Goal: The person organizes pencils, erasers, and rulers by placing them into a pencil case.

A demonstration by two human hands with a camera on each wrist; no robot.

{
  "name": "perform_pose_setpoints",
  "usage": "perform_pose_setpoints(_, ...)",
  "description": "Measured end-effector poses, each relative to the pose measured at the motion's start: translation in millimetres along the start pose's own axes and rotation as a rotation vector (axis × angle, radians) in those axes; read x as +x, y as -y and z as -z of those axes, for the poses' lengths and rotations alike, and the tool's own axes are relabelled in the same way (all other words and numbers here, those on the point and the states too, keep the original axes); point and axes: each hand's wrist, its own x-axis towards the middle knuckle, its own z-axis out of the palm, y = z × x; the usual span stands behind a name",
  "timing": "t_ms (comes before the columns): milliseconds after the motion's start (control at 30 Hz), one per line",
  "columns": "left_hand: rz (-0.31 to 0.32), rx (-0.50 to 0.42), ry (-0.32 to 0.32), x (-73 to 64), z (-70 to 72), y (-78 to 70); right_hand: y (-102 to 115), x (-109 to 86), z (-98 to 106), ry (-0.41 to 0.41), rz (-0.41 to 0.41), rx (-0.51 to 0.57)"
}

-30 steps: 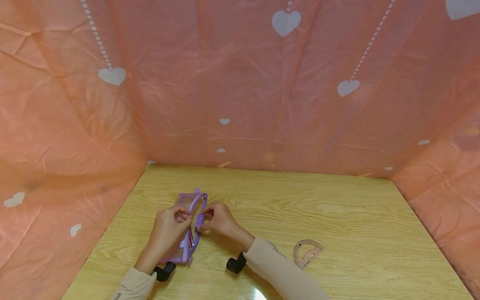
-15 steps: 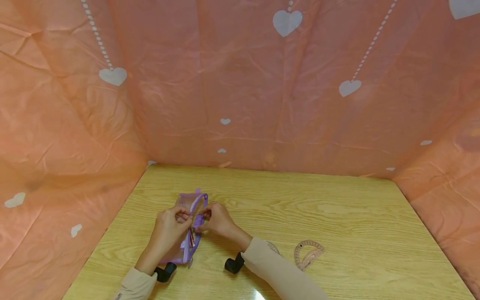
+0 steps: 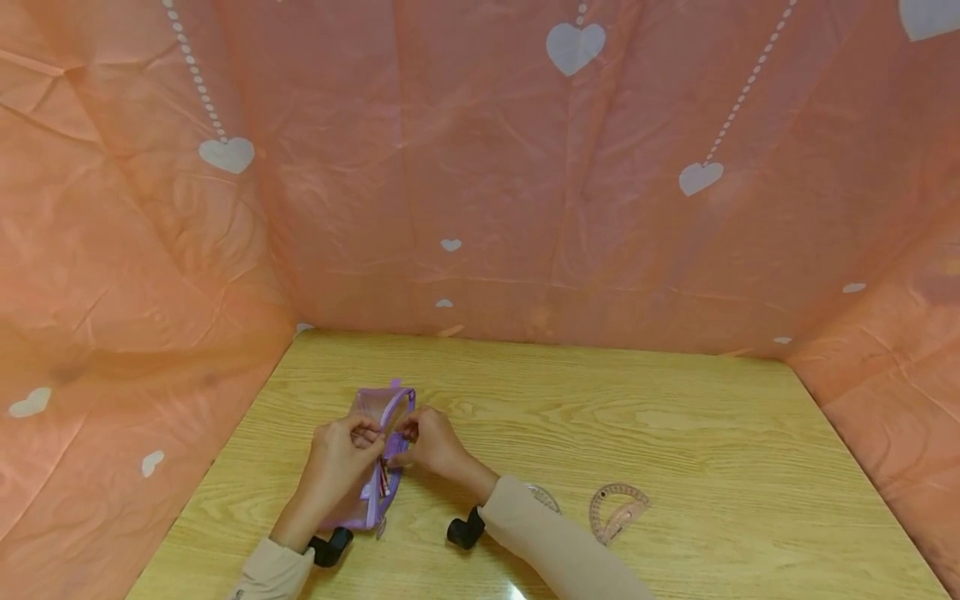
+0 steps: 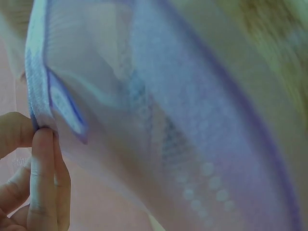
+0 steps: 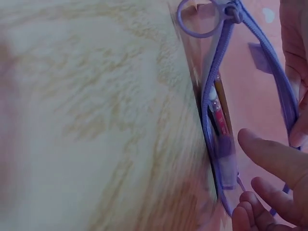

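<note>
A purple see-through zip pencil case (image 3: 348, 510) lies unzipped at the table's left. My left hand (image 3: 337, 458) pinches its zipper edge; the left wrist view shows thumb and fingertips on the zipper tape (image 4: 37, 72). Inside the case are slim pens (image 5: 220, 113), one red and white. A small purple block with a pale end (image 5: 225, 161), its kind unclear, sits in the opening beside the pens. My right hand (image 3: 435, 442) is at the case's mouth. In the right wrist view its fingers are spread beside the block, seemingly without gripping it.
A clear pinkish protractor (image 3: 618, 512) lies on the wood-grain table (image 3: 675, 433) right of centre. Another clear curved measuring piece (image 3: 543, 497) is partly covered by the right sleeve (image 3: 555, 542). Orange cloth with hearts (image 3: 487, 167) hangs behind and at both sides.
My right hand has moved slightly left with the purple block, which is now lower in the case's opening. The right fingers have come off it. My left hand keeps its pinch.
</note>
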Motion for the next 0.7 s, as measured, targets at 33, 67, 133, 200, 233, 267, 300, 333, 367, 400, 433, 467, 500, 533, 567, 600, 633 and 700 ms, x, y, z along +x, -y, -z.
perform_pose_setpoints(33,0.001,0.001,0.000,0.0,0.2,0.1,0.0,0.0,-0.1,-0.003,0.005,-0.003)
perform_pose_setpoints(67,0.001,0.005,0.000,-0.1,0.4,0.2,0.2,-0.1,0.1,-0.007,0.008,-0.007)
perform_pose_setpoints(133,0.006,0.009,0.001,-0.2,0.8,0.3,0.2,-0.3,0.5,-0.016,0.016,0.001)
perform_pose_setpoints(200,0.006,0.013,0.001,-0.4,1.5,0.4,0.6,-0.7,1.7,-0.020,0.020,0.015)
perform_pose_setpoints(233,0.006,0.012,0.002,-0.5,1.7,0.3,0.5,-0.9,2.2,-0.023,0.023,0.019)
perform_pose_setpoints(267,0.005,0.012,0.004,-0.5,1.8,0.2,0.5,-1.2,2.8,-0.024,0.021,0.024)
perform_pose_setpoints(300,0.003,0.011,0.004,-0.5,1.9,0.1,0.4,-1.4,3.4,-0.025,0.020,0.032)
perform_pose_setpoints(333,0.002,0.010,0.005,-0.5,2.0,-0.1,0.0,-1.6,4.0,-0.024,0.015,0.033)
perform_pose_setpoints(367,0.001,0.010,0.005,-0.4,2.0,-0.2,-0.2,-1.9,4.5,-0.024,0.008,0.040)
perform_pose_setpoints(400,0.000,0.009,0.004,-0.3,2.0,-0.4,-0.8,-2.0,4.8,-0.024,0.001,0.040)
perform_pose_setpoints(433,0.000,0.009,0.005,-0.3,2.1,-0.6,-1.5,-2.1,4.9,-0.025,-0.005,0.042)
perform_pose_setpoints(467,0.000,0.009,0.004,-0.2,2.0,-0.6,-2.1,-2.3,5.1,-0.025,-0.015,0.044)
perform_pose_setpoints(500,0.000,0.010,0.003,-0.2,2.0,-0.7,-3.0,-2.4,5.1,-0.025,-0.022,0.041)
perform_pose_setpoints(533,0.001,0.010,0.002,-0.1,2.0,-0.8,-3.8,-2.6,4.9,-0.026,-0.025,0.038)
perform_pose_setpoints(567,0.001,0.010,0.002,-0.1,1.9,-0.8,-4.3,-2.8,4.9,-0.025,-0.030,0.040)
perform_pose_setpoints(600,-0.001,0.011,0.001,-0.1,1.8,-0.8,-4.8,-3.1,4.9,-0.024,-0.033,0.039)
perform_pose_setpoints(633,0.000,0.010,0.001,0.0,1.6,-0.8,-5.1,-3.4,5.0,-0.023,-0.041,0.042)
perform_pose_setpoints(700,-0.004,0.010,-0.001,-0.1,1.5,-0.9,-5.3,-4.2,5.4,-0.021,-0.051,0.049)
